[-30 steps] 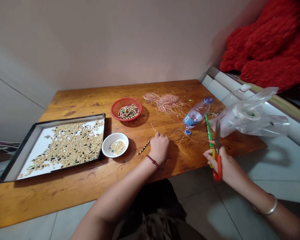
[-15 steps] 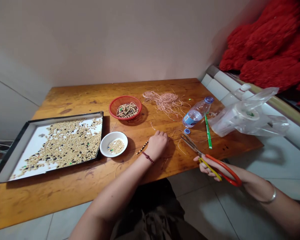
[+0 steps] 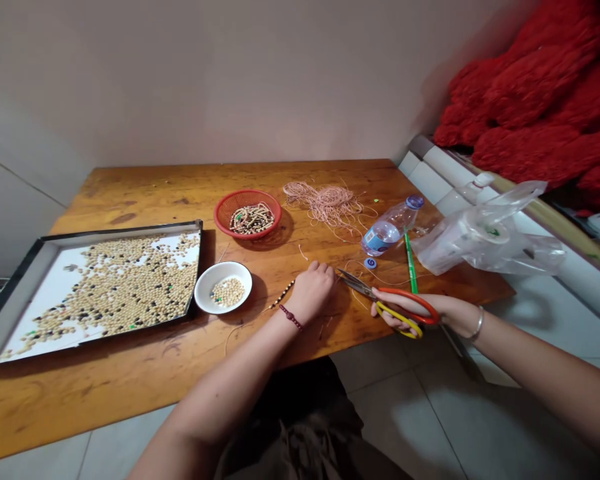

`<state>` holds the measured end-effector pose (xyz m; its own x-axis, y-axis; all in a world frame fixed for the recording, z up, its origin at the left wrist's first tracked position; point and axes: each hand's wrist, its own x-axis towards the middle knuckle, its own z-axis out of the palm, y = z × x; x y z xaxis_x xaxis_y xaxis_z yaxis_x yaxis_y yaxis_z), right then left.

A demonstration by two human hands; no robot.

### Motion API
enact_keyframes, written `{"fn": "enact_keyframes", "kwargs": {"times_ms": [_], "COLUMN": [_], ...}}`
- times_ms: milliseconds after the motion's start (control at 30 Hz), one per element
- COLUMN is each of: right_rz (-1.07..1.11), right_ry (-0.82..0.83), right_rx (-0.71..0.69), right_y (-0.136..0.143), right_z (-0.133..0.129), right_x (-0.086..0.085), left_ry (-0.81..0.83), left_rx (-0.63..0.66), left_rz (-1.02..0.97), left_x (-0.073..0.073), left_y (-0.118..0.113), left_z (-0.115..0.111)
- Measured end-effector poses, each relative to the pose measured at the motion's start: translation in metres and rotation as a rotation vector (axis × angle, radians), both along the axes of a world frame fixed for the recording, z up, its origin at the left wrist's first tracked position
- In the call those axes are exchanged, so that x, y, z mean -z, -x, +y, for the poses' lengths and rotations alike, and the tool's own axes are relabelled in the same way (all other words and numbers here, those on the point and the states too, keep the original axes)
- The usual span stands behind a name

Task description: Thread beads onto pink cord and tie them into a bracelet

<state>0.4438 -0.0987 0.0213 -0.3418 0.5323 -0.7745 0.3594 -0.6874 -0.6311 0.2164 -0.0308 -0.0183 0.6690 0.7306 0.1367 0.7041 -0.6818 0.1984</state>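
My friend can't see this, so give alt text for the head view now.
Scissors in the right hand point toward the left hand, beside a beaded string on a wooden table. Nearby: pink cord, red basket, white bowl and bead tray.

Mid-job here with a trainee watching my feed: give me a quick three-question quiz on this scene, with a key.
1. Which hand holds the scissors?
2. True or false: the white bowl holds a tangle of pink cord.
3. The red basket contains: A) a bottle; B) strung beads; C) the scissors.

Key: 1. The right hand. 2. False; the white bowl holds loose beads. 3. B.
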Motion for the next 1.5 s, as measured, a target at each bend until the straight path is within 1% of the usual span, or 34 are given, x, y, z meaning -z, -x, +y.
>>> {"fn": "enact_keyframes", "kwargs": {"times_ms": [100, 200, 400, 467, 600, 733, 800, 900, 1000, 1133, 1233, 1367, 1500], "right_rz": [0.003, -0.017, -0.01, -0.02, -0.025, -0.017, 0.012, 0.067, 0.109, 0.164, 0.163, 0.166, 0.169], "right_ry": [0.007, -0.012, -0.103, -0.128, -0.172, -0.194, -0.157, -0.011, 0.091, 0.107, 0.111, 0.12, 0.108], "right_rx": [0.02, 0.008, -0.03, -0.035, -0.038, -0.046, -0.016, 0.069, 0.125, 0.136, 0.156, 0.157, 0.127], "right_y": [0.007, 0.013, 0.014, 0.013, 0.013, 0.013, 0.013, 0.01, 0.008, 0.009, 0.012, 0.014, 0.015], "right_z": [0.003, 0.004, 0.001, 0.0, -0.003, -0.005, -0.004, -0.002, 0.0, 0.0, 0.0, 0.001, 0.005], "right_x": [0.002, 0.001, 0.003, 0.005, 0.009, 0.014, 0.016, 0.018, 0.015, 0.004, -0.001, -0.002, -0.002], "left_ry": [-0.006, 0.008, 0.108, 0.155, 0.221, 0.214, 0.204, 0.2, 0.212, 0.211, 0.187, 0.175, 0.136], "left_rx": [0.003, 0.003, -0.019, -0.045, -0.145, -0.179, -0.182, -0.186, -0.18, -0.161, -0.143, -0.103, -0.068], "left_rz": [-0.004, 0.001, -0.01, -0.032, -0.088, -0.116, -0.116, -0.114, -0.13, -0.155, -0.156, -0.154, -0.164], "left_x": [0.0, 0.0, -0.003, -0.004, -0.003, 0.002, 0.004, 0.003, 0.0, -0.001, -0.002, -0.003, -0.003], "left_y": [0.0, 0.0, 0.002, 0.002, -0.004, -0.012, -0.013, -0.012, -0.011, -0.009, -0.008, -0.008, -0.007], "left_z": [-0.001, 0.0, 0.001, 0.0, -0.004, -0.007, -0.007, -0.007, -0.006, -0.006, -0.007, -0.007, -0.007]}}
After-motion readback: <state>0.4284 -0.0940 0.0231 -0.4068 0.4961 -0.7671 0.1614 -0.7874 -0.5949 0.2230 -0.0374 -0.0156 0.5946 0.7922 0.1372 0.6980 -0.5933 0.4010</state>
